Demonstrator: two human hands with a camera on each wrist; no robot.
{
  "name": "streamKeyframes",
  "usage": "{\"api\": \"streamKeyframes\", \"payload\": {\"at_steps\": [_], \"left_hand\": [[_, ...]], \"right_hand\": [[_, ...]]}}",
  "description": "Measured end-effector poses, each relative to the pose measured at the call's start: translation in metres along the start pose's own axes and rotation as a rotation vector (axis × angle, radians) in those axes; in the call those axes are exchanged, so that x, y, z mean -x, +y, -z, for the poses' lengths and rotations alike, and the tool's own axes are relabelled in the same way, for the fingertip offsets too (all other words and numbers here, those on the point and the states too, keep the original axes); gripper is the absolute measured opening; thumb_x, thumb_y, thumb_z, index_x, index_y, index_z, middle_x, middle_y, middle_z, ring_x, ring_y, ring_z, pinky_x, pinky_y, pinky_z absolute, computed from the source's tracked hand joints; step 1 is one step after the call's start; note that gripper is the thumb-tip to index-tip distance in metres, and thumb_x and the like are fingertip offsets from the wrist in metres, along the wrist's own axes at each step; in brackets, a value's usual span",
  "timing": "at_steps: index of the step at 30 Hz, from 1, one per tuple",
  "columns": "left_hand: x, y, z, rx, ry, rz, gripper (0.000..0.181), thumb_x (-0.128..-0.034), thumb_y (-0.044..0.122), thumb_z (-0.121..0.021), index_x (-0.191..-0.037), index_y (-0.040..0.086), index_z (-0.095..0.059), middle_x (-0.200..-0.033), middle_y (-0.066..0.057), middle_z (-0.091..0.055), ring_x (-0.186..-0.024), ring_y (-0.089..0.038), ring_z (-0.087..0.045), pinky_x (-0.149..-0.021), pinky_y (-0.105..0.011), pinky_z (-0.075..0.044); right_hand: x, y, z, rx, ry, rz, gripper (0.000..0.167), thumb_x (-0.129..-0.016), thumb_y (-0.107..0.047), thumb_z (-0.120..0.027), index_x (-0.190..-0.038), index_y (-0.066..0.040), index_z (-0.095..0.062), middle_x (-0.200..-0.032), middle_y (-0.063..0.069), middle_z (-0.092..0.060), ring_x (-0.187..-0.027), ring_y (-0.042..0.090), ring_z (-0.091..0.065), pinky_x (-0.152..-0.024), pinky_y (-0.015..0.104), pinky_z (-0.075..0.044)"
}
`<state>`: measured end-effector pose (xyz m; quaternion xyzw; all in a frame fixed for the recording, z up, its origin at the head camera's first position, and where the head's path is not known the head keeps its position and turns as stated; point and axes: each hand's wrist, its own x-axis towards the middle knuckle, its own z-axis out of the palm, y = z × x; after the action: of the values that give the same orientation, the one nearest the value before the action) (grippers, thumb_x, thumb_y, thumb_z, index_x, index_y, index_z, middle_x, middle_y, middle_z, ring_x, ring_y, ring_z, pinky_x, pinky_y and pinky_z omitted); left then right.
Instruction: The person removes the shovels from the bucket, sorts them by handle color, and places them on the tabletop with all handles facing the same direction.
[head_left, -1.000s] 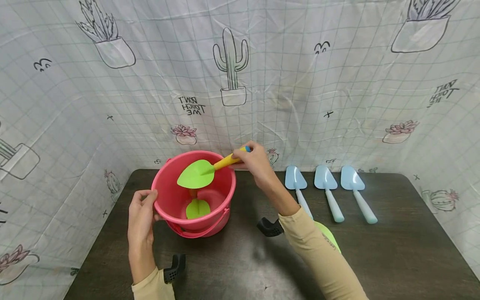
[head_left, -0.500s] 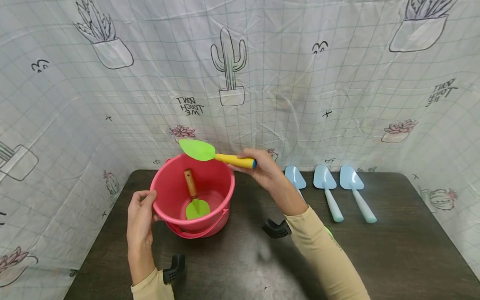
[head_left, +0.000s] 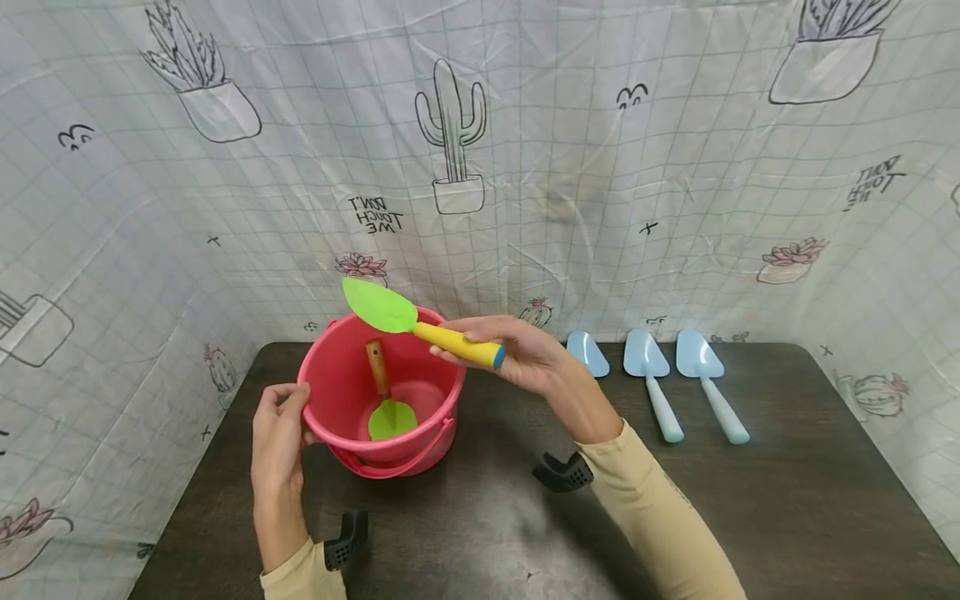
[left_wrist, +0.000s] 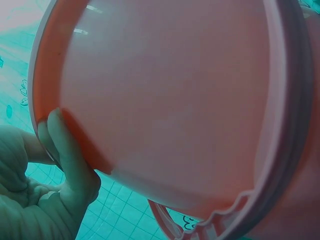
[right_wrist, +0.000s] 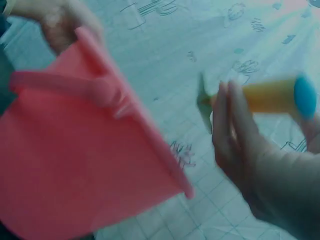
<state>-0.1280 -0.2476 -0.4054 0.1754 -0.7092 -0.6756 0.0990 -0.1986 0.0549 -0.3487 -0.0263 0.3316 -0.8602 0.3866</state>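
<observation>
A pink bucket (head_left: 337, 387) stands on the dark table, with its handle hanging down in front. My left hand (head_left: 277, 442) grips the left side of its rim, and the left wrist view shows the thumb (left_wrist: 67, 145) over the rim. Inside the bucket leans a trowel (head_left: 392, 419) with a green blade and a wooden handle. Above the bucket's right side, my right hand (head_left: 525, 354) holds another trowel (head_left: 381, 306) by its yellow, blue-ended handle. Its leaf-shaped green blade points up and left over the back rim. The right wrist view shows this trowel (right_wrist: 270, 97) apart from the bucket.
Three light-blue trowels lie side by side at the back right: the left one (head_left: 587, 353), partly hidden by my right arm, the middle one (head_left: 652, 379) and the right one (head_left: 712, 387). A patterned cloth (head_left: 555, 167) hangs behind the table (head_left: 465, 533).
My right hand has lifted the yellow-handled trowel out of the bucket and drawn it toward me, its handle end swinging down. A green shape under the right forearm is now hidden. The left hand stays put.
</observation>
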Motion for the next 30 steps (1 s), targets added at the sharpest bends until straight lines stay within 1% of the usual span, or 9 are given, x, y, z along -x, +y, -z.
{"api": "streamKeyframes", "payload": {"at_steps": [5,8,11,17,21,23,25,27,30], "left_hand": [[0.000,0.000,0.001,0.007,-0.001,-0.001,0.018,-0.1074,0.021,-0.052,-0.117,0.006,-0.050,-0.069,0.000,-0.062,-0.049,-0.005,-0.050,-0.051,-0.018,-0.046],[0.000,0.000,0.000,0.003,-0.003,0.001,0.019,-0.1074,0.021,-0.053,-0.117,0.006,-0.050,-0.069,0.000,-0.062,-0.050,-0.005,-0.049,-0.052,-0.018,-0.046],[0.000,0.000,0.000,0.000,-0.005,0.005,0.019,-0.1073,0.022,-0.053,-0.118,0.006,-0.050,-0.070,0.000,-0.062,-0.050,-0.005,-0.050,-0.052,-0.018,-0.046],[-0.001,0.001,-0.001,0.013,-0.011,0.005,0.018,-0.1074,0.022,-0.053,-0.117,0.007,-0.049,-0.072,-0.001,-0.063,-0.051,-0.005,-0.052,-0.052,-0.018,-0.047],[-0.001,0.000,-0.001,0.016,-0.009,0.002,0.017,-0.1074,0.020,-0.052,-0.117,0.007,-0.049,-0.071,-0.001,-0.063,-0.050,-0.004,-0.051,-0.051,-0.017,-0.045],[-0.001,0.000,-0.001,0.013,-0.006,-0.001,0.017,-0.1074,0.020,-0.052,-0.117,0.006,-0.049,-0.071,-0.001,-0.063,-0.050,-0.004,-0.051,-0.051,-0.017,-0.045],[-0.001,0.000,-0.001,0.009,-0.003,-0.004,0.017,-0.1075,0.020,-0.052,-0.117,0.006,-0.049,-0.071,0.000,-0.063,-0.050,-0.004,-0.051,-0.051,-0.017,-0.045],[0.000,-0.001,-0.001,0.003,-0.002,-0.007,0.017,-0.1075,0.021,-0.052,-0.117,0.006,-0.049,-0.071,0.000,-0.063,-0.050,-0.004,-0.050,-0.051,-0.017,-0.045],[0.001,-0.001,-0.001,-0.002,-0.003,-0.009,0.018,-0.1075,0.021,-0.052,-0.117,0.006,-0.049,-0.070,0.000,-0.062,-0.050,-0.005,-0.049,-0.051,-0.018,-0.045]], "right_hand": [[0.003,0.010,-0.001,0.244,0.003,0.005,0.059,-0.100,0.007,-0.046,-0.155,0.013,-0.027,-0.129,0.017,-0.055,-0.104,0.026,-0.069,-0.093,0.031,-0.056],[0.004,0.013,0.002,0.356,0.031,0.007,0.058,-0.099,0.006,-0.044,-0.155,0.012,-0.030,-0.131,0.018,-0.054,-0.102,0.024,-0.068,-0.090,0.030,-0.057],[0.005,0.014,0.006,0.409,0.054,0.019,0.061,-0.097,0.004,-0.047,-0.155,0.010,-0.031,-0.133,0.019,-0.052,-0.101,0.023,-0.067,-0.088,0.029,-0.058],[0.010,0.013,0.013,0.431,0.058,0.042,0.057,-0.096,-0.003,-0.050,-0.151,0.008,-0.038,-0.123,0.013,-0.054,-0.094,0.022,-0.066,-0.083,0.028,-0.057],[0.016,0.012,0.016,0.395,0.046,0.048,0.047,-0.094,-0.010,-0.064,-0.137,0.004,-0.050,-0.117,0.012,-0.055,-0.089,0.021,-0.065,-0.079,0.028,-0.058],[0.018,0.012,0.018,0.391,0.044,0.055,0.050,-0.091,-0.015,-0.075,-0.133,0.001,-0.053,-0.115,0.012,-0.056,-0.089,0.020,-0.065,-0.079,0.027,-0.057],[0.020,0.012,0.020,0.380,0.046,0.062,0.060,-0.086,-0.021,-0.085,-0.133,-0.001,-0.054,-0.116,0.011,-0.056,-0.089,0.020,-0.065,-0.079,0.027,-0.057],[0.022,0.012,0.022,0.387,0.047,0.073,0.067,-0.084,-0.025,-0.087,-0.136,0.001,-0.053,-0.117,0.011,-0.057,-0.090,0.020,-0.065,-0.080,0.026,-0.057],[0.025,0.012,0.025,0.400,0.068,0.085,0.066,-0.089,-0.022,-0.081,-0.142,0.003,-0.050,-0.121,0.013,-0.055,-0.090,0.020,-0.065,-0.080,0.026,-0.057]]}}
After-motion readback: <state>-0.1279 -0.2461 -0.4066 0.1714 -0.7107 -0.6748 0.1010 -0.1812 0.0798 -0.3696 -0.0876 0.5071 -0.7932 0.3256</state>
